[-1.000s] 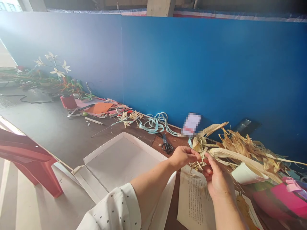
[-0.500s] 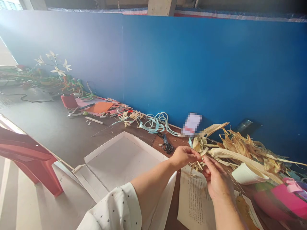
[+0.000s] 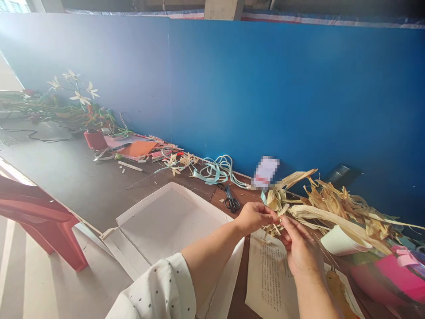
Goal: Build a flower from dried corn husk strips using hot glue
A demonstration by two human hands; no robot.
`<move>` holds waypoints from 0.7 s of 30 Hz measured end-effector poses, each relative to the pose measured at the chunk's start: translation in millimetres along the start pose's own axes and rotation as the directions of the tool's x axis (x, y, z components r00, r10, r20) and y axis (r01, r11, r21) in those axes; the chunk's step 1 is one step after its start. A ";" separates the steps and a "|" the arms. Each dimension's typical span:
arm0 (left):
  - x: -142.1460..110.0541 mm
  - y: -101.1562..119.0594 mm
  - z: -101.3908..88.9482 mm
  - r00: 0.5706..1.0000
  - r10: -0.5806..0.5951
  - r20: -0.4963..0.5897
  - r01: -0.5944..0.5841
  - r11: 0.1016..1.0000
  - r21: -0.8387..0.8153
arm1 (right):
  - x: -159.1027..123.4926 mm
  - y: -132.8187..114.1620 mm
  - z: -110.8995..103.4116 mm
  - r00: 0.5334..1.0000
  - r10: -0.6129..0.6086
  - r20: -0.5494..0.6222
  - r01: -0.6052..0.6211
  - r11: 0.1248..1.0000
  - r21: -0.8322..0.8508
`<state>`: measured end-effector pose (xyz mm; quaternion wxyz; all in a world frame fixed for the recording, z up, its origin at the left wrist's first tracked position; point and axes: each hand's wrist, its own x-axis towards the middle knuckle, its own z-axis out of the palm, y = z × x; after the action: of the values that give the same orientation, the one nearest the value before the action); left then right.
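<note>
My left hand [image 3: 255, 218] reaches in with thumb and forefinger pinched together. My right hand [image 3: 298, 244] meets it fingertip to fingertip, also in a pinch. Between them is a small pale strip of dried corn husk, mostly covered by the fingers. Thin husk shreds [image 3: 274, 230] show just beneath the fingertips. Behind the hands lies a heap of dried corn husks [image 3: 335, 201], with one long husk stretching right. Black-handled scissors [image 3: 231, 201] rest just beyond my left hand. A printed sheet [image 3: 265, 274] lies under the hands.
A shallow white box lid [image 3: 166, 212] sits left of my arm. A pale cup [image 3: 343, 241] lies tipped at right, near a pink object [image 3: 381, 279]. Light blue cords [image 3: 215, 170], husk flowers [image 3: 174, 164] and red thread [image 3: 95, 139] line the blue wall [image 3: 265, 88]. A red chair [image 3: 43, 221] stands left.
Hardly anything differs. Both hands keep the same pinch in the same place, and the view has shifted very slightly.
</note>
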<state>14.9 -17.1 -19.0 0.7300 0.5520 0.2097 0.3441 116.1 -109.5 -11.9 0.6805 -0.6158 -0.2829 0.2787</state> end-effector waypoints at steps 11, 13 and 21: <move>-1.6 3.7 1.9 1.000 -0.020 -0.012 0.018 0.990 -0.137 | 7.1 -7.2 -10.4 0.986 0.000 -0.164 0.035 0.977 0.209; -0.8 3.4 1.8 1.000 -0.015 -0.023 0.011 0.989 -0.146 | 6.3 -8.5 -11.8 0.983 -0.033 -0.182 0.068 0.980 0.189; -3.1 7.9 3.4 0.997 -0.019 -0.076 0.011 0.993 -0.114 | -11.9 -37.7 -18.6 0.965 -0.207 -0.162 0.205 0.978 -0.031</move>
<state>12.9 -20.4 -10.7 0.7542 0.4945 0.2218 0.3708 122.6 -134.0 23.5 0.7223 -0.6088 -0.2903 0.1527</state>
